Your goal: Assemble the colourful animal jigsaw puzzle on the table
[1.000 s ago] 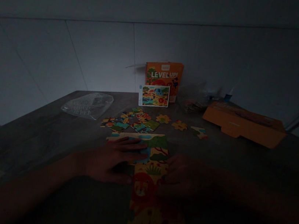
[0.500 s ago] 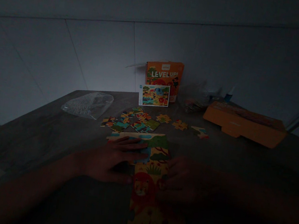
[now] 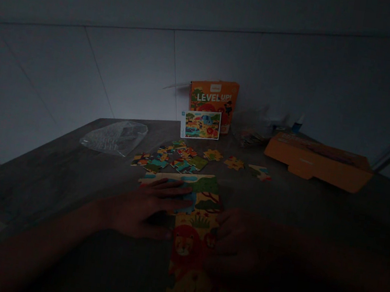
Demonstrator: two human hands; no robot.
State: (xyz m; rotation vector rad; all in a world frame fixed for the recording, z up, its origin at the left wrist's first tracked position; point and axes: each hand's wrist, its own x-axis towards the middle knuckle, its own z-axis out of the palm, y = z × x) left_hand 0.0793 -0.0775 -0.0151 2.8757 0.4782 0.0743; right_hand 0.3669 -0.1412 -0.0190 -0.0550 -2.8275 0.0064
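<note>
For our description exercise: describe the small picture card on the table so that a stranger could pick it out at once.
Start at the orange puzzle box standing against the wall at the far edge of the table. The picture card leans upright in front of it, behind the loose puzzle pieces. Unlike them, it is a white-bordered rectangle showing the whole scene.

A partly joined jigsaw puzzle is lying flat on the table, running from the middle toward the near edge. It is showing bright cartoon artwork: green trees and blue water at the far end, a red lion in the middle, yellow plants nearest. Loose pieces are sitting scattered just beyond it, face up, toward the far edge.
</note>
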